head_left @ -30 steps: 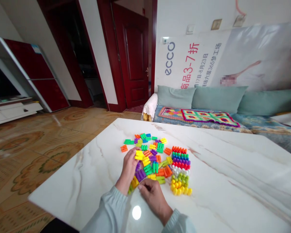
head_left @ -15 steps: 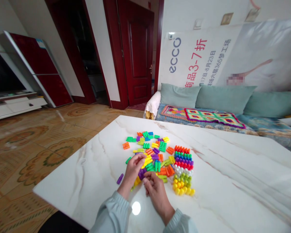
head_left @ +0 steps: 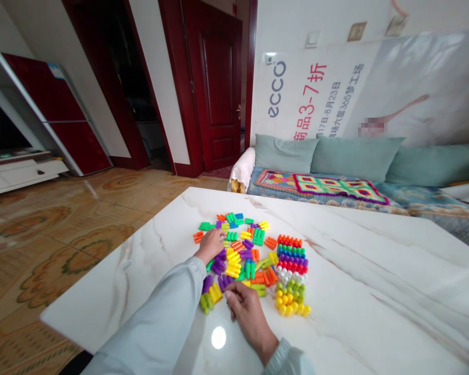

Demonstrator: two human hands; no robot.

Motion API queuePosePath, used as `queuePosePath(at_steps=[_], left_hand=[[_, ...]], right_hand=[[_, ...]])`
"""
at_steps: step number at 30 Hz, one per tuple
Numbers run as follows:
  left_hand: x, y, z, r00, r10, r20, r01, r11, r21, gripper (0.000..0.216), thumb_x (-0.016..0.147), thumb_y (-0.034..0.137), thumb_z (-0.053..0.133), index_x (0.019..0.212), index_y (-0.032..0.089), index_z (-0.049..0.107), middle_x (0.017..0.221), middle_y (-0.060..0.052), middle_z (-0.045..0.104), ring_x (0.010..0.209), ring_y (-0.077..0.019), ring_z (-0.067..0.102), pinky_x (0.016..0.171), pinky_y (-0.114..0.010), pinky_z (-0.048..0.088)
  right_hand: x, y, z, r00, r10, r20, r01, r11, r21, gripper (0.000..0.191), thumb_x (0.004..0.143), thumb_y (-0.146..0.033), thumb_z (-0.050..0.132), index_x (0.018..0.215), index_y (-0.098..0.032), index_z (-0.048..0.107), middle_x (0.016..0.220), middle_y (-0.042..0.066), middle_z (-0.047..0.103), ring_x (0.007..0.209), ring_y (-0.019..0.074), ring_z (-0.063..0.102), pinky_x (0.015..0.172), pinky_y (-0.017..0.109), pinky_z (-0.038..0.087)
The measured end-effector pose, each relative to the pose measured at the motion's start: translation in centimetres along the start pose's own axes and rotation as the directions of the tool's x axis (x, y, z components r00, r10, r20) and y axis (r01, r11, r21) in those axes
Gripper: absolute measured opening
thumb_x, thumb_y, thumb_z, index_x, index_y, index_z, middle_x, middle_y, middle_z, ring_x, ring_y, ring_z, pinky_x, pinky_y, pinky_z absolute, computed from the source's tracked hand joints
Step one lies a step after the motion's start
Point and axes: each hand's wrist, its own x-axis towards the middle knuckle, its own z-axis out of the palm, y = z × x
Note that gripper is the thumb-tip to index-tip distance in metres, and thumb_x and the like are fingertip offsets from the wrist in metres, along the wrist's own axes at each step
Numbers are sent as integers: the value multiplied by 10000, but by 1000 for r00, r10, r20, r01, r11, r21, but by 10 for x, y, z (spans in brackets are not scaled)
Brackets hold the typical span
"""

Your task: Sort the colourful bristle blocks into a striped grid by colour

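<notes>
Dozens of plastic pieces (head_left: 245, 254) are lying scattered on the white marbled tabletop (head_left: 355, 291), nearer its left edge than its right. Short rounded prongs, mostly joined in clusters, showing purple, green, yellow, orange, blue and lime. Leftmost, an orange piece (head_left: 197, 237) is sitting just beside the left hand (head_left: 211, 245). That hand is hanging low over the scatter, fingers curving down; cannot tell whether they are gripping anything. Purple clusters (head_left: 219, 263) and a yellow cluster (head_left: 233, 263) are lying between the hands. Right hand (head_left: 250, 315) is resting at the side farthest from the far edge, fingers curling, thumb lying close to forefinger near another purple piece (head_left: 225, 282); contents hidden. Rightmost, shiny round beads (head_left: 292, 263) are forming colour-banded rows.
</notes>
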Motion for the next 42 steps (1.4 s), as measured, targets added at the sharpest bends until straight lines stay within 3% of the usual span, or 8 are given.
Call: queuePosePath(at_steps=[7, 16, 23, 28, 32, 37, 42], left_hand=[[19, 0, 8, 998, 66, 23, -68, 996, 55, 512, 727, -32, 575, 1181, 187, 665, 1243, -105, 619, 1198, -222, 559, 1036, -301, 413], [30, -2, 12, 998, 34, 55, -36, 998, 42, 248, 689, 96, 723, 923, 175, 699, 999, -83, 674, 993, -232, 639, 933, -312, 465], [4, 3, 6, 992, 64, -112, -64, 998, 1, 183, 871, 90, 525, 946, 174, 670, 981, -79, 700, 977, -209, 640, 927, -317, 463], [-28, 1, 12, 978, 83, -189, -86, 996, -5, 293, 890, 130, 505, 1144, 189, 640, 1171, -91, 655, 1136, -215, 585, 1016, -329, 437], [-33, 0, 18, 986, 111, -127, -111, 994, 3, 468, 798, 119, 596, 1260, 196, 615, 1340, -109, 585, 1273, -260, 505, 1111, -376, 364], [-17, 3, 18, 994, 108, 17, -108, 994, 17, 509, 693, 95, 664, 1187, 219, 675, 1239, -108, 655, 1149, -288, 592, 1002, -365, 442], [-5, 5, 13, 991, 106, 84, -109, 994, 25, 507, 658, 99, 716, 1145, 239, 692, 1214, -102, 660, 1162, -293, 567, 1009, -346, 424]], right_hand=[[-2, 0, 0, 1000, -1, -3, 1, 1000, -3, 434, 867, -593, 580, 834, -161, 612, 621, -42, 466, 494, 84, 452, 446, 193, 382], [0, 3, 0, 1000, -4, -11, 4, 1000, -22, 433, 873, -594, 579, 810, -166, 606, 610, -46, 462, 477, 83, 454, 442, 194, 378], [0, 4, 0, 1000, -11, -6, 11, 1000, -12, 419, 885, -573, 564, 813, -161, 595, 601, -57, 445, 467, 78, 445, 440, 192, 362], [1, 6, 1, 1000, -15, -12, 15, 1000, -13, 425, 875, -582, 571, 799, -165, 590, 600, -58, 441, 469, 78, 443, 434, 189, 361], [1, 7, 1, 1000, -14, -15, 14, 1000, -22, 418, 873, -575, 577, 810, -163, 601, 594, -59, 441, 469, 79, 446, 432, 190, 363], [1, 5, 1, 999, -28, -19, 27, 999, -29, 388, 879, -546, 575, 801, -166, 595, 593, -61, 443, 467, 80, 451, 436, 193, 373], [1, 5, 0, 1000, -23, -17, 22, 999, -48, 379, 878, -537, 569, 799, -167, 594, 570, -64, 441, 458, 83, 450, 431, 194, 362]])
